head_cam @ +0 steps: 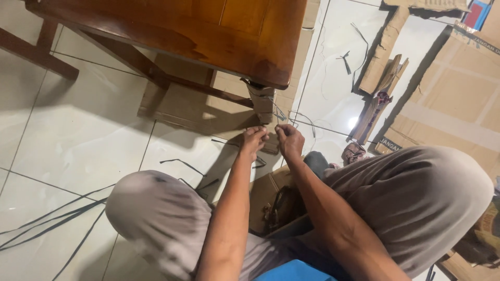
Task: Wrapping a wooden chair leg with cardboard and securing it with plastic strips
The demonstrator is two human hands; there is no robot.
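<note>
Step in hand, as judged: strap being tied at wrapped table leg, under table corner. Left hand and right hand closed, strap ends apparently pinched. Next move calls for ends pulled taut, evenly. Loose straps on floor.

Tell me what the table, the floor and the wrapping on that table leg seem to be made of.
The table looks like varnished wood: reddish-brown, grained, glossy. The floor seems glazed ceramic tile: pale, reflective, with grout lines. The leg wrapping looks like brown cardboard, matte, near both hands, left hand and right hand.
</note>
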